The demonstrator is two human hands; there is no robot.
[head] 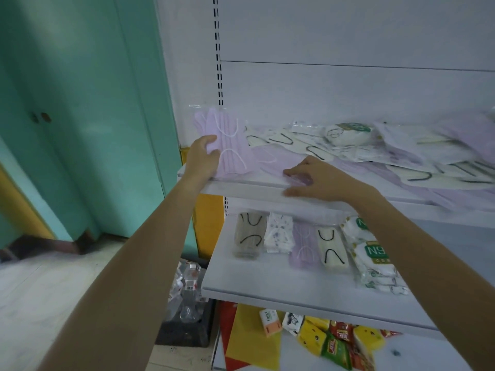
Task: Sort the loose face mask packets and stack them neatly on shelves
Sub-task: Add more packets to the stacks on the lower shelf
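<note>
Step in hand: gathering lilac packets into one stack at the left end of the upper shelf (254,190).

State of parts:
- The left grip (203,153) is grasping the lilac stack (233,148) from its left side, thumb on the top face. The stack stands tilted at the shelf's left end, its lower edge at the shelf's front lip.
- The right grip (318,180) has its fingers curled over one lilac packet (297,179) at the shelf's front edge, just right of the stack. The thumb lies along the lip.
- The loose pile (375,153) covers the rest of the shelf to the right, with lilac, cream and white packets overlapping.
- Below the shelf, the lower shelf (294,293) carries a sorted row (302,245), one pile per type.

Procedure, as a judgement:
1. Slide the packet left along the lip. Lifting it through the pile is likely to drag its neighbours.
2. Brace the stack with the left grip while the packet is laid on.
3. Align long edges and ear loops before letting go.

Caution: the film wrappers look slick. A tilted stack may fan out or slip off the lip, so square it flat first.
</note>
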